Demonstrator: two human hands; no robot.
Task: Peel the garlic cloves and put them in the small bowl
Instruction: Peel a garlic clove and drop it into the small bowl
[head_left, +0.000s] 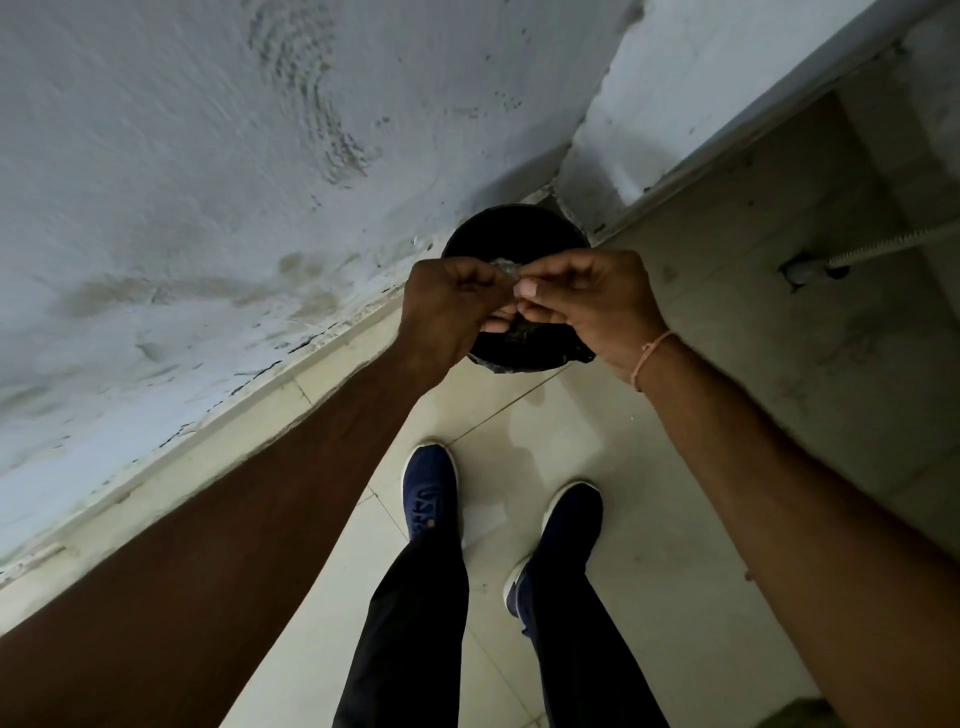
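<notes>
At centre frame, above a black bin (511, 228) on the floor (597, 467) by the wall (208, 156), both hands meet. Left hand (449, 306) and right hand (587, 301) have fingers curled, pinching a small pale scrap (506, 270), probably garlic skin, between them. Two blue shoes (430, 493) show at lower centre.

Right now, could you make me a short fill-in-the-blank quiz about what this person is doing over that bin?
1. Both hands, left hand and right hand, meet above a round ____ bin.
2. The bin stands on the floor against the ____.
3. A thin string is tied round the ____ wrist.
4. The shoes are ____ with pale soles.

Missing words: black; wall; right; blue
</notes>
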